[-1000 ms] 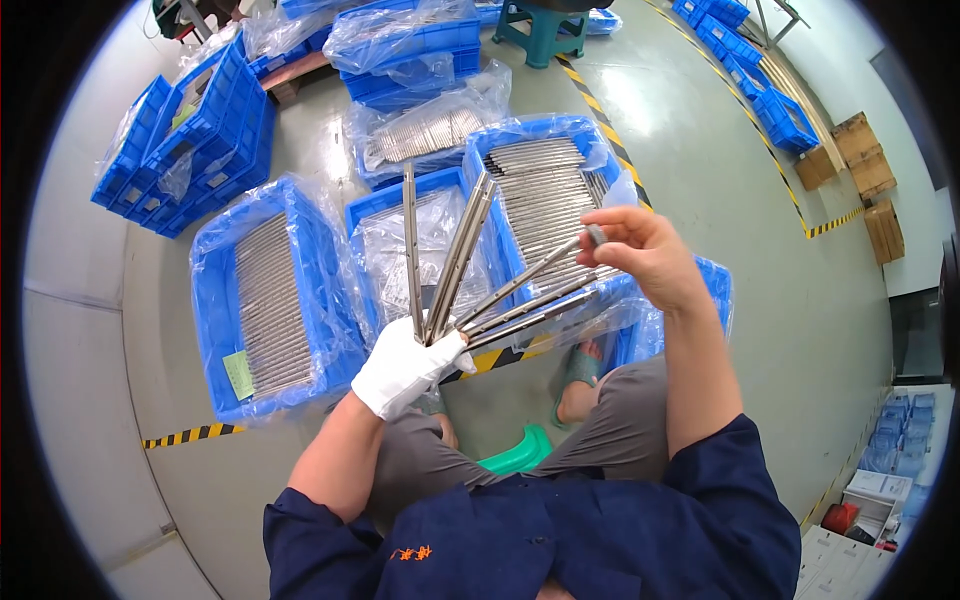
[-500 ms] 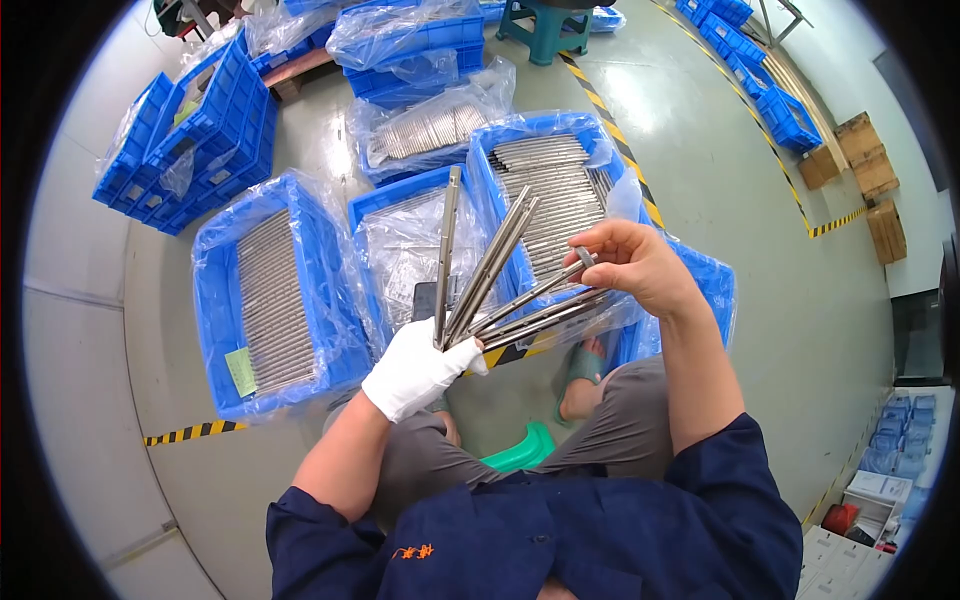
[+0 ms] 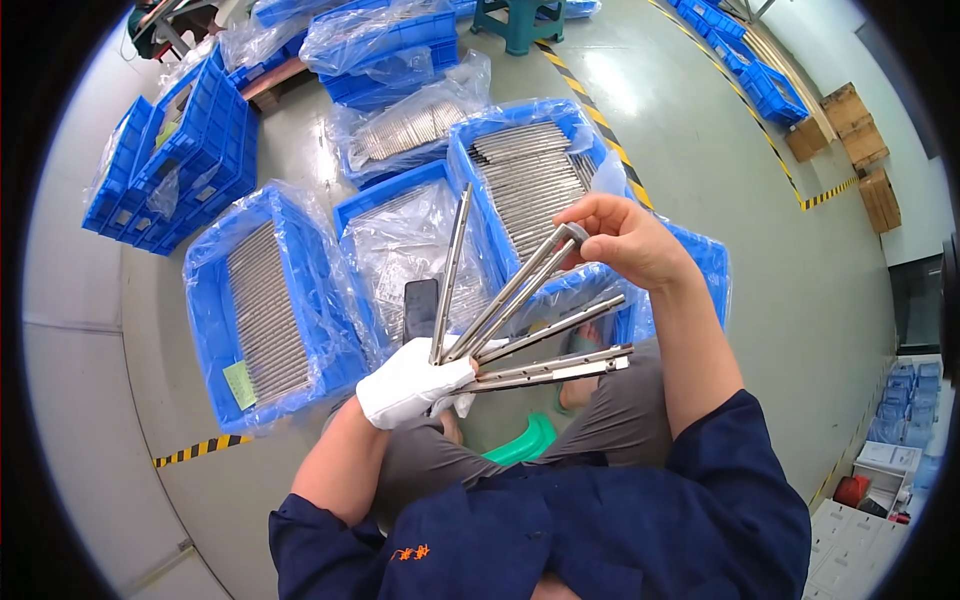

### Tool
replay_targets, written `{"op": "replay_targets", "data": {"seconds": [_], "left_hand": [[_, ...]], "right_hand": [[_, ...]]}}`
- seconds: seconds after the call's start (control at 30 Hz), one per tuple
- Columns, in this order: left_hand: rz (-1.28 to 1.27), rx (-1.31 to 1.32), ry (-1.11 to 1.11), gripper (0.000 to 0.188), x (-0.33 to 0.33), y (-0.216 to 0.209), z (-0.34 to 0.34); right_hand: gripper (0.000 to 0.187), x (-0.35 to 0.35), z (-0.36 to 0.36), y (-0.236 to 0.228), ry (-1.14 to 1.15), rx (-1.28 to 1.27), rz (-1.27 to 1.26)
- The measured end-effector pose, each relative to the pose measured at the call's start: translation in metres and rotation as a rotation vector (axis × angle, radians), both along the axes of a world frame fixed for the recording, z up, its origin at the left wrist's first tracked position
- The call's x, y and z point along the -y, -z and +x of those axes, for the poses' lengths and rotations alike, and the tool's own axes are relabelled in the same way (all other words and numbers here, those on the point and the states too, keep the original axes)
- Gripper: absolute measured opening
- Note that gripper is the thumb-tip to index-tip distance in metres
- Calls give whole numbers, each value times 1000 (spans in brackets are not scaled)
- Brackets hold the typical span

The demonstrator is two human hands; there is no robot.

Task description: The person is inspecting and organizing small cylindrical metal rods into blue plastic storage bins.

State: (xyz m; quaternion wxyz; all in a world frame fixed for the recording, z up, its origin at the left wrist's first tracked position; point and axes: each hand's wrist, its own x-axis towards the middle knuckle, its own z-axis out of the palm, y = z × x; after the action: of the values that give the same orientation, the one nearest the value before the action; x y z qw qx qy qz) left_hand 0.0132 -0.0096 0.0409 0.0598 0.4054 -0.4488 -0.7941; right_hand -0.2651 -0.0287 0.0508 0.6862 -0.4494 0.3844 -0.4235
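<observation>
My left hand (image 3: 405, 385), in a white glove, is closed around the lower ends of several slim metal rails (image 3: 515, 290). They fan out up and to the right, and small holes show along some of them. My bare right hand (image 3: 640, 245) pinches a small dark grey piece (image 3: 577, 233) between thumb and fingers, against the far ends of two middle rails. I cannot tell whether the piece is fixed to them. One rail (image 3: 454, 265) stands apart on the left, and others spread low on the right, over my knee.
Before me are blue crates lined with clear plastic; the left crate (image 3: 205, 320) and right crate (image 3: 480, 190) hold rows of metal rails. A dark phone (image 3: 420, 308) lies on the plastic of the middle crate (image 3: 350, 205). Stacked crates (image 3: 215, 150) stand far left, a green stool (image 3: 518, 25) at the back.
The rails have fanned wider, with the lower right ones dropping toward my knee. My right hand, still pinching the grey piece, has moved slightly left and up to the two middle rails' ends.
</observation>
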Motion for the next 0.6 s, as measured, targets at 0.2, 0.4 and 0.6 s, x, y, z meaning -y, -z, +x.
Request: {"op": "replay_targets", "data": {"seconds": [0.2, 0.4, 0.6], "left_hand": [[-15, 38, 78, 25, 0, 3, 1], [-74, 69, 105, 25, 1, 0, 0], [-96, 32, 84, 26, -4, 9, -1]], "right_hand": [[34, -6, -3, -6, -49, -143, -41], [33, -6, -2, 0, -15, -108, -26], [34, -4, -1, -2, 36, -48, -78]]}}
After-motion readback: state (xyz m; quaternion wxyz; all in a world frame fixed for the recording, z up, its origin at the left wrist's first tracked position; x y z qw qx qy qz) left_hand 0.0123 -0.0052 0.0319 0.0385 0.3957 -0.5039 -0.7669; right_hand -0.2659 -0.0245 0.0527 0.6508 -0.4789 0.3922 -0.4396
